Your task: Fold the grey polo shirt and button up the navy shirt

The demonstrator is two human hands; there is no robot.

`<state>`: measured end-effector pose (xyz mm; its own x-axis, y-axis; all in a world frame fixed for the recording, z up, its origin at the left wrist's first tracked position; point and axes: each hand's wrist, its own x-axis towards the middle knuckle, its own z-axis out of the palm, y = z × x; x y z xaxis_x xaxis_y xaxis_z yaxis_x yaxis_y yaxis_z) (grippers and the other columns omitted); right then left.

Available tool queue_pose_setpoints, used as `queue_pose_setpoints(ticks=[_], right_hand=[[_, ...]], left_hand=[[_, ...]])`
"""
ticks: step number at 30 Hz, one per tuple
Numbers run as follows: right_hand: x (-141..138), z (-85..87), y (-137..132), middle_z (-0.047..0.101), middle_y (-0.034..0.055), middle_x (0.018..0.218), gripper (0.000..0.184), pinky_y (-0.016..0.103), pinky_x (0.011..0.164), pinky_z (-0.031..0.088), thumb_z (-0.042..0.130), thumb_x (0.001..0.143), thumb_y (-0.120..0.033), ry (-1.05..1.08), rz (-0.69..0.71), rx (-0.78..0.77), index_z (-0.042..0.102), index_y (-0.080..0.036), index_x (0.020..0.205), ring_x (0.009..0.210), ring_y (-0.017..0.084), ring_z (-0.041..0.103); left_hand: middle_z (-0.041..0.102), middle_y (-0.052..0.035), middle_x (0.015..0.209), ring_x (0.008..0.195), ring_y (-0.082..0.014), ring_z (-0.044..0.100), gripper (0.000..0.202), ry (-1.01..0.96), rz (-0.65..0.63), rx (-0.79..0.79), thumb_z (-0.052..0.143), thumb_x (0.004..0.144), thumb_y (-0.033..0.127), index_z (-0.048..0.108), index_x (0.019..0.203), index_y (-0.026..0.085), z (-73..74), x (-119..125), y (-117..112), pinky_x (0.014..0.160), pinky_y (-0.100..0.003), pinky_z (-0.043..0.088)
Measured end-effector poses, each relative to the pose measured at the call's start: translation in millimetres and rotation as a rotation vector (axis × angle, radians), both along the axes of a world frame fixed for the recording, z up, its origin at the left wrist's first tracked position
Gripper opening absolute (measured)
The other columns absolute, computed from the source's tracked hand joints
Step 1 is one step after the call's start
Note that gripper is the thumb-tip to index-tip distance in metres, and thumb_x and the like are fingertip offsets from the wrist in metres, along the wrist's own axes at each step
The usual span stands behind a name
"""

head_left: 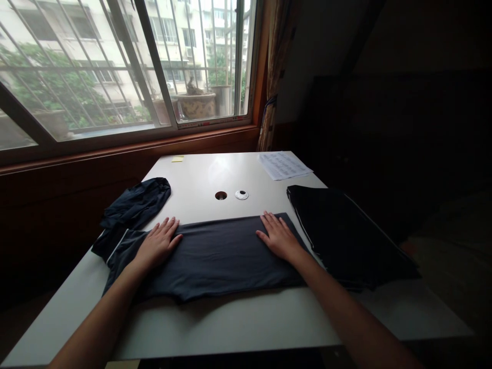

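Note:
A pair of dark blue-grey trousers (pixel 223 256), seemingly folded lengthwise, lies stretched across the white table (pixel 192 330). My left hand (pixel 159 241) rests flat on its left part, fingers spread and pointing away from me. Near the other end, my right hand (pixel 277 234) lies palm down on the cloth, its fingers also apart. Neither hand grips anything. A crumpled dark blue garment (pixel 136 202) sits beyond my left hand, touching or close to the trousers' left end. To the right of my right hand is a flat stack of dark cloth (pixel 346 236) with light edges.
Printed sheets (pixel 286 165) lie at the table's far right corner, and a yellow sticky note (pixel 177 159) at the far left. In the tabletop are a round hole (pixel 221 196) and a white round cap (pixel 242 195). A barred window (pixel 134 66) stands behind, with a tied curtain (pixel 271 77).

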<state>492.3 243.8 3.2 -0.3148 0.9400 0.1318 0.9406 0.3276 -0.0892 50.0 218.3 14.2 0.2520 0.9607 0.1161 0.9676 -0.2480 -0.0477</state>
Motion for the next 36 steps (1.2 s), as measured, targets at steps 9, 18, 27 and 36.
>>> queue_pose_setpoints(ticks=[9,18,27,36], right_hand=[[20,-6.7,4,0.023,0.0118,0.161,0.072,0.044,0.122,0.014,0.026,0.099,-0.058,-0.060,-0.093,0.057,0.030,-0.010,0.153,0.149,0.024,0.020],[33,-9.8,1,0.024,0.0097,0.161,0.069,0.044,0.120,0.021,0.026,0.099,-0.055,-0.079,-0.150,0.080,0.031,-0.012,0.153,0.149,0.024,0.020],[40,-11.9,-1,0.029,0.0086,0.159,0.067,0.044,0.118,0.026,0.031,0.098,-0.054,-0.053,-0.159,0.129,0.035,-0.013,0.151,0.147,0.029,0.026],[32,1.9,-15,0.046,0.0191,0.147,0.048,0.043,0.109,0.037,0.032,0.099,-0.027,-0.020,-0.208,0.226,0.054,-0.005,0.136,0.130,0.031,0.045]], left_hand=[[0.034,-0.0093,0.158,0.146,-0.0285,0.028,0.060,-0.001,0.168,-0.006,0.027,0.100,0.053,0.038,0.150,0.022,-2.3,-42,0,0.113,-0.051,0.031],[0.029,-0.0063,0.160,0.147,-0.0265,0.027,0.070,-0.112,0.192,-0.069,0.029,0.097,0.057,0.017,0.157,0.021,-5.8,-71,-15,0.117,-0.046,0.028],[0.030,-0.0062,0.159,0.147,-0.0267,0.029,0.069,-0.125,0.200,-0.055,0.029,0.098,0.056,0.018,0.156,0.021,-4.7,-69,-15,0.116,-0.045,0.029],[0.034,-0.0096,0.158,0.146,-0.0270,0.030,0.068,-0.088,0.187,-0.019,0.031,0.097,0.055,0.021,0.156,0.020,-3.5,-66,-17,0.116,-0.045,0.029]])
